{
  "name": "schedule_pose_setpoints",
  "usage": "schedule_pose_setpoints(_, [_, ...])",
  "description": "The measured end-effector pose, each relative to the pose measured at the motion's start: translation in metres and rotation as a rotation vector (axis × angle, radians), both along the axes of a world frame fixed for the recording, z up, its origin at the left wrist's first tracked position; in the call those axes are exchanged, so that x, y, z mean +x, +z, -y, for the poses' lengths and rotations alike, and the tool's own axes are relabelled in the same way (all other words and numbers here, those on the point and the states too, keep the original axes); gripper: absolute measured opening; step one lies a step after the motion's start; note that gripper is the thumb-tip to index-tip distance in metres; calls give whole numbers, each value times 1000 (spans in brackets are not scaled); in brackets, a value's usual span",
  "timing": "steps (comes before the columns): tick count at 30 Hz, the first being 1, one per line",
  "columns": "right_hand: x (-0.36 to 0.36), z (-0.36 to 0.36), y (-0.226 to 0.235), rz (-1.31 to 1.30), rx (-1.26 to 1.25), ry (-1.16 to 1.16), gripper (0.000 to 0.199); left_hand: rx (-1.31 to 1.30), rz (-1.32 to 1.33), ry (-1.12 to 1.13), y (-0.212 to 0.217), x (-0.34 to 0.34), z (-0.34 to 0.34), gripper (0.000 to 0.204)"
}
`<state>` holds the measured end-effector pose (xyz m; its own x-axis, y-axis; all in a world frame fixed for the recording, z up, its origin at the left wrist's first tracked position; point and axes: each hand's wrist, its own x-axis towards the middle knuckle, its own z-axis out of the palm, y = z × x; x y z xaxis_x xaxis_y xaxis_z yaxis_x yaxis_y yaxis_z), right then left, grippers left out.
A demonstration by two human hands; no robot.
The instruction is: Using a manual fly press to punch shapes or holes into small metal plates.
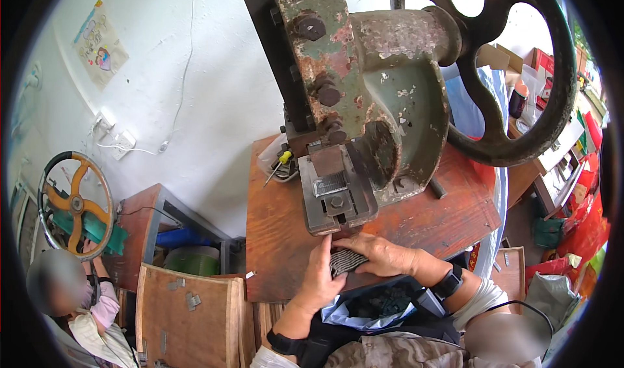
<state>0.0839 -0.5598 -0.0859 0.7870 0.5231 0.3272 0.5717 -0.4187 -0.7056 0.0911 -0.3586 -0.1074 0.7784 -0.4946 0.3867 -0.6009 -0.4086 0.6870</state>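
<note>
Between my two hands is a stack of thin grey metal pieces with ridged edges (pixel 346 262). My left hand (pixel 317 278) steadies its left side, thumb and fingers closed in around it. The fingers of my right hand (pixel 385 254) wrap over the top and right side. Just beyond my fingertips is the steel die block (pixel 337 217) of a worn green screw press (pixel 406 88). On that block, under the ram, lies a small ribbed metal plate (pixel 330 184). Neither hand touches the plate.
A large dark handwheel (pixel 500 131) hangs at the upper right. Left of the die, a plastic tub (pixel 268 157) holds a yellow screwdriver (pixel 284 157). A short bar (pixel 437 188) lies on the wooden bench (pixel 279 251). Another person works beside a second wheel (pixel 77 204).
</note>
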Motion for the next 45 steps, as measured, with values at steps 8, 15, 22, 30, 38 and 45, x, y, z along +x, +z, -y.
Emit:
schedule_pose_setpoints(8, [-11,16,-4,98,-97,-248,76,12,25,69,5,-2,0,81])
schedule_pose_setpoints(15, [3,-3,-14,155,-150,-174,71,23,-74,-20,-4,16,-28,80])
schedule_pose_setpoints(22, [2,-15,-10,42,-4,-177,78,-119,-57,66,-4,0,11,83])
schedule_pose_setpoints(30, [-4,0,-10,-60,0,-341,70,-86,18,23,3,6,1,59])
schedule_pose_setpoints(38, [-10,-10,-13,82,-20,-346,80,22,124,104,1,9,10,78])
schedule_pose_setpoints(45, [-1,10,-4,49,-39,-223,49,-99,-32,39,6,11,-2,67])
